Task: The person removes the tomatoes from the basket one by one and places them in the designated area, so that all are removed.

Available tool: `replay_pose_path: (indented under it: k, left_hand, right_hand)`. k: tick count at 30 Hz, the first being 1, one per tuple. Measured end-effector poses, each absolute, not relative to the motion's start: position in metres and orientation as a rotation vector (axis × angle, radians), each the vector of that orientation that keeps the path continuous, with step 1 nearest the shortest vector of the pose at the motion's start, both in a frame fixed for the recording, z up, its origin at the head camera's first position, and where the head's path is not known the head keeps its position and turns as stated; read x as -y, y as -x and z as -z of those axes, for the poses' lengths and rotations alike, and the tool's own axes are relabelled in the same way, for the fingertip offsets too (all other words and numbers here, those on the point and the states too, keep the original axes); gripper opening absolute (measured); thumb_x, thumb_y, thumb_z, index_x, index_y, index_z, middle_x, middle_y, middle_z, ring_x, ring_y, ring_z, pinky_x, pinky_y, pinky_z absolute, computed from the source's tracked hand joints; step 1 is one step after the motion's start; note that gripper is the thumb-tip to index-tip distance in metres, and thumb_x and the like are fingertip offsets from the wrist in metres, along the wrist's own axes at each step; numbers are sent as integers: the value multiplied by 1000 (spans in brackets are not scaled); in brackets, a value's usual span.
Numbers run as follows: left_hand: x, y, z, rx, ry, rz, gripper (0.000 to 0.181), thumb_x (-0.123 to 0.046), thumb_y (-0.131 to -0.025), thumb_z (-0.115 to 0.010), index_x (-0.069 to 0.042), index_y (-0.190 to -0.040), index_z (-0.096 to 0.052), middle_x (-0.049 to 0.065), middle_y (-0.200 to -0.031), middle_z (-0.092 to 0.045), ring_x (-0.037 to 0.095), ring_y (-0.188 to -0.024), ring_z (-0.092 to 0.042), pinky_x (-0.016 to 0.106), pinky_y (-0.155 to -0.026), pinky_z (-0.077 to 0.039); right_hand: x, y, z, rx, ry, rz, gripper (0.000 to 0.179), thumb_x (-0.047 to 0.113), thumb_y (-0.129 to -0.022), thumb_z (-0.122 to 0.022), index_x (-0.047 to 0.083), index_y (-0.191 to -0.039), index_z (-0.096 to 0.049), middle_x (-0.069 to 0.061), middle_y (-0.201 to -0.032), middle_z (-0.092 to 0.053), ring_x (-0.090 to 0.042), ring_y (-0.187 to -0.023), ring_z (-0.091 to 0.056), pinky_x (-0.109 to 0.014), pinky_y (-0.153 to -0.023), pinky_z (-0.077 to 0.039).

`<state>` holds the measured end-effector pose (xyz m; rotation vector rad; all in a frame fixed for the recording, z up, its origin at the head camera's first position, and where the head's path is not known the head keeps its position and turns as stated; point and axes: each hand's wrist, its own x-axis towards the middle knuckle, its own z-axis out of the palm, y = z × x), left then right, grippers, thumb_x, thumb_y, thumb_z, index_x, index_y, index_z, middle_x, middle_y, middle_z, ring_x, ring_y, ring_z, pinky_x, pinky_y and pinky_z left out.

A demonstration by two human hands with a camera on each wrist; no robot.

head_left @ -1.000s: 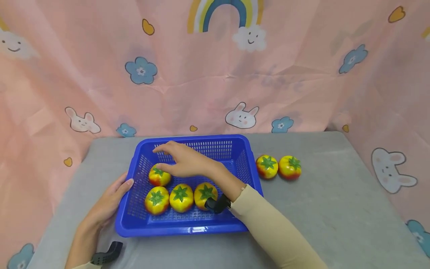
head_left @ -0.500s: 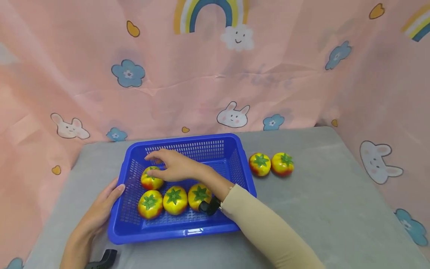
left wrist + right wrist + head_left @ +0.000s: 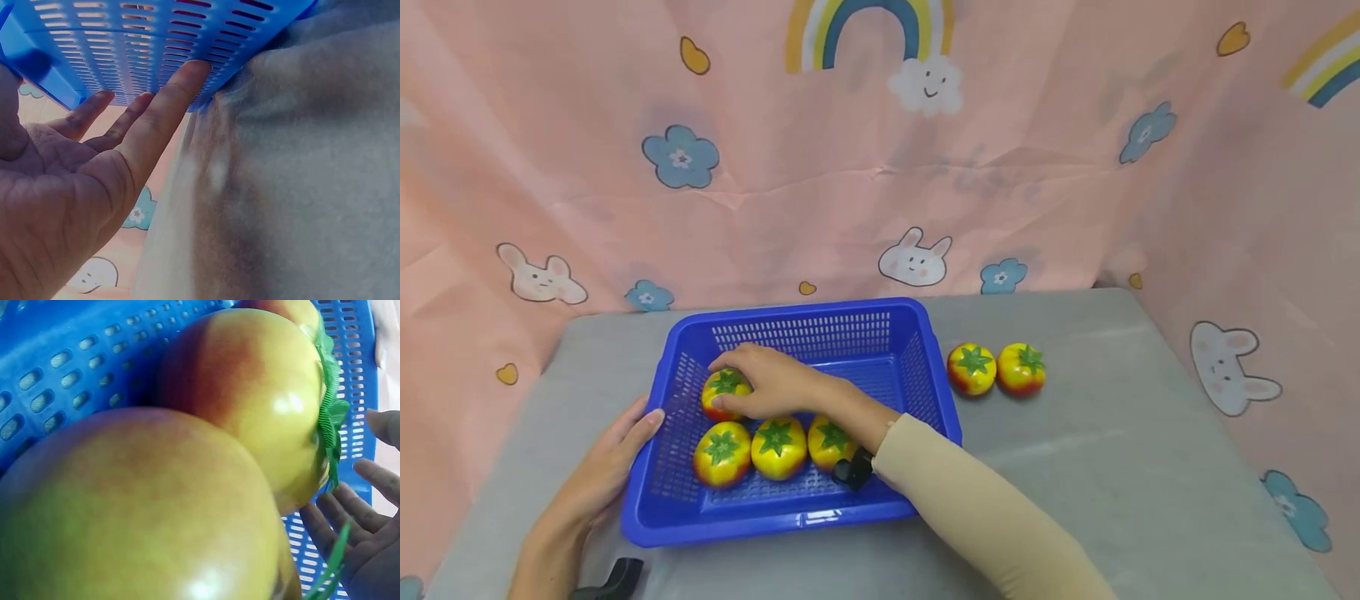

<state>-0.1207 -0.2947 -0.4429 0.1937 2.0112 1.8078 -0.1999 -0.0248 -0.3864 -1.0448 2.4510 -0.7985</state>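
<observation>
A blue plastic basket stands on the grey table with several yellow-red toy tomatoes with green star-shaped leaves inside. My right hand reaches in from the right, its thumb and fingers round the back-left toy tomato. In the right wrist view, nearer tomatoes hide that grasp; only the hand shows beyond them. Below it lie the front tomatoes, among them the front-left one and the middle one. My left hand touches the basket's left side, thumb at the rim, straight fingers against the outer wall.
Right of the basket, two more toy tomatoes, a nearer one and a farther one, sit side by side on the grey tabletop. A pink printed cloth hangs behind and at the sides. My right forearm crosses the basket's right part.
My right hand has come down from above the back-left tomato, and its thumb and fingers now lie round it. The whole scene has shifted left in view. The left hand stays at the basket.
</observation>
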Motion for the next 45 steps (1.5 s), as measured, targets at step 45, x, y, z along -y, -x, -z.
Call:
replay_pose_path:
  k: [45]
  left_hand:
    - [288, 119, 438, -1996, -201, -1824, 62, -34, -117, -31, -4, -167, -9, -18, -125, -70, 11, -110, -75, 41, -86, -66]
  right_hand:
    - [23, 199, 400, -2380, 1080, 755, 49, 38, -109, -58, 15, -152, -55, -1, -146, -66, -15, -130, -62, -28, -115, -50]
